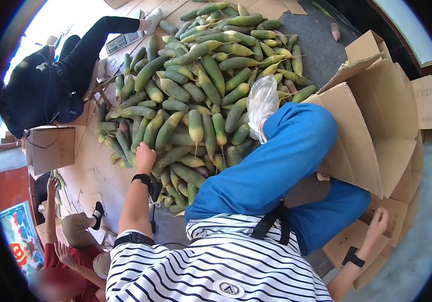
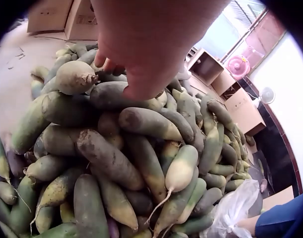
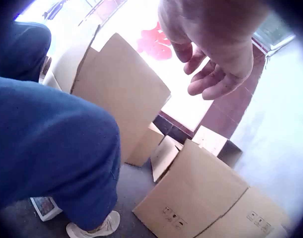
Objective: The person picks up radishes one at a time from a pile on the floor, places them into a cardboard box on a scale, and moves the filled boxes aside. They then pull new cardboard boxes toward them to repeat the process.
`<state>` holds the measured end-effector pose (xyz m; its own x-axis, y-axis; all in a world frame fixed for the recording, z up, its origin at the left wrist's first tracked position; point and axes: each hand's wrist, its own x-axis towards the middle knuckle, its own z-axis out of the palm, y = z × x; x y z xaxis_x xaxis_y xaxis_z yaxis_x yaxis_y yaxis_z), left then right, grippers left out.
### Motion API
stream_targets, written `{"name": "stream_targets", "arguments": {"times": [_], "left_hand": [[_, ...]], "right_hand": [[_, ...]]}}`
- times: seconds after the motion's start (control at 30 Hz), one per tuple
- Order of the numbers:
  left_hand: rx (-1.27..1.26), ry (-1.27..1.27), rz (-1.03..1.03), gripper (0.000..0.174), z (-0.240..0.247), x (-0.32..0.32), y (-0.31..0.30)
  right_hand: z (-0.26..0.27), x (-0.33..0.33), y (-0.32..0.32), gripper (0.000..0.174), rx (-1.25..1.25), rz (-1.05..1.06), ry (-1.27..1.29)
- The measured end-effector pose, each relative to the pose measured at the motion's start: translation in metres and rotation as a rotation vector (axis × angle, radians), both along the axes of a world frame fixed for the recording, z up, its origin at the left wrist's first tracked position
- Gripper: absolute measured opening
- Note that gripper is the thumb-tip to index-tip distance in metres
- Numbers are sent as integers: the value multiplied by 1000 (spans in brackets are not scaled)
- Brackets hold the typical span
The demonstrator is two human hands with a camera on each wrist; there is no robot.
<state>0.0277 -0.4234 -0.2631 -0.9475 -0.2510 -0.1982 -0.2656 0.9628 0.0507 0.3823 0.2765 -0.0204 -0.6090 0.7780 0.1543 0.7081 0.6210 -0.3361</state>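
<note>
A large heap of green radishes [image 1: 176, 90] covers the floor ahead, long and dark green with paler yellowish ends. At the near left side of the heap, my left hand [image 1: 145, 158] reaches down. The left wrist view shows this hand's thumb and fingers curled about a dark green radish [image 2: 109, 94], with the palm hiding part of it. My right hand [image 1: 378, 221] hangs in the air by my right knee, holding nothing. In the right wrist view its fingers [image 3: 211, 82] are loosely bent above cardboard boxes.
An open cardboard box [image 1: 367, 121] stands right of my leg. A clear plastic bag [image 1: 263, 103] covers my foot beside the heap. One person in dark clothes [image 1: 45, 90] sits back left near a scale [image 1: 124, 42]; another in a red shirt [image 1: 70, 267] is at lower left.
</note>
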Motion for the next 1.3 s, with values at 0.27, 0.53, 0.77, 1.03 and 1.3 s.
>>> {"name": "stream_targets", "arguments": {"times": [0.27,0.53,0.77,1.03,1.3], "left_hand": [[-5,-51,200,47,-4,-20,6],[187,-73,261,67,-19,0,20],[1233,-168,737,34,33,37,77],[1475,-19,20,36,186,16,212],[1319,498,-1088,55,322,2,411]], "right_hand": [[-38,-31,-32,26,338,220,-284],[-37,-41,-8,20,293,199,-420],[-24,-28,-22,11,212,226,-334],[36,-40,-31,13,180,71,52],[71,-128,-78,30,455,391,277]]}}
